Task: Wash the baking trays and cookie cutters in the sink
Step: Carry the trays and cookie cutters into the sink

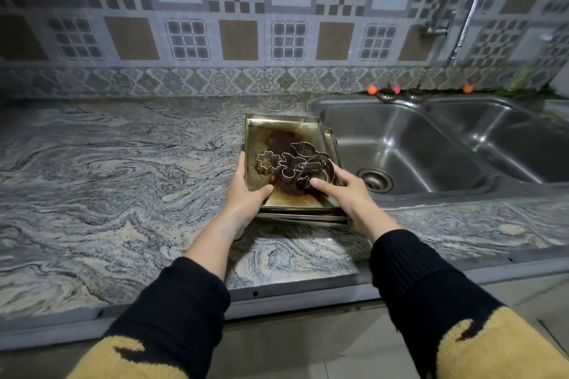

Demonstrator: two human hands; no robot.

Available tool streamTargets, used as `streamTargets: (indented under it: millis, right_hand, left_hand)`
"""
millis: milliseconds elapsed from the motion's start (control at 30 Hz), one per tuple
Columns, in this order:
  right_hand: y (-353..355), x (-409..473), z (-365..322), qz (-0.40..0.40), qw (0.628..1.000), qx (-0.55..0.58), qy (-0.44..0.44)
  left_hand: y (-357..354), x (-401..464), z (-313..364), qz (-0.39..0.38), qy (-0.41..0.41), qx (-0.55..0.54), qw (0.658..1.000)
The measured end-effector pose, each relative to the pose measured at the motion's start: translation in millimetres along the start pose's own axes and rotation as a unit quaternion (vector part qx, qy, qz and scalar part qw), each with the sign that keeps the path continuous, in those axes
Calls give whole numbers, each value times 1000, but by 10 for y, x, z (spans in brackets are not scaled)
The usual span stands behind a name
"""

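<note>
A stack of dirty metal baking trays (277,129) rests on the marble counter, just left of the sink. The top tray has a dark burnt stain, and several wire cookie cutters (289,163) lie on it. My left hand (248,194) grips the stack's near left corner, thumb over the rim. My right hand (345,191) holds the near right side, with its thumb inside the top tray beside the cutters.
A steel double sink (431,144) lies to the right, its left basin with a drain (375,180). A tall curved tap (462,9) rises from the tiled wall behind it. Small orange and pink balls (372,90) sit on the sink's back ledge. Marble counter (107,178) stretches left.
</note>
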State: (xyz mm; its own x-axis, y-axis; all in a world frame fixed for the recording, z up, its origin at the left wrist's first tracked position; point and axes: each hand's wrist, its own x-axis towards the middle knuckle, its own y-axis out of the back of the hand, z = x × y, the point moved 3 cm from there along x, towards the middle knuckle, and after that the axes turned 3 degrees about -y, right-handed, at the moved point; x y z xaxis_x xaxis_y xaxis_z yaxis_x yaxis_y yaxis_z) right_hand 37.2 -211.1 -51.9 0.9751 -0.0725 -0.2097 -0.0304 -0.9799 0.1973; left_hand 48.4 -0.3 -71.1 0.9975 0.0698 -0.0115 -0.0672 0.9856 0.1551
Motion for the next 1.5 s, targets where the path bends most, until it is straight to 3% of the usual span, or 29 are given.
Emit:
streamTargets:
  millis: [333,767,1167,1500]
  right_hand:
    - [1108,-46,6,91,992,-71,46]
    - [3734,67,367,180,976,-121,31]
    - [5475,912,714,208,970,-125,-5]
    - [6320,1947,1062,155,978,-131,-48]
  left_hand:
    - [-1051,-89,491,-48,-58,-2,997]
    - [-3689,-83,1020,-137,-78,-54,986]
    - [-5608,640,1130,-185,-66,-89,976]
    - [-6620,1362,984,-151,-28,-12,988]
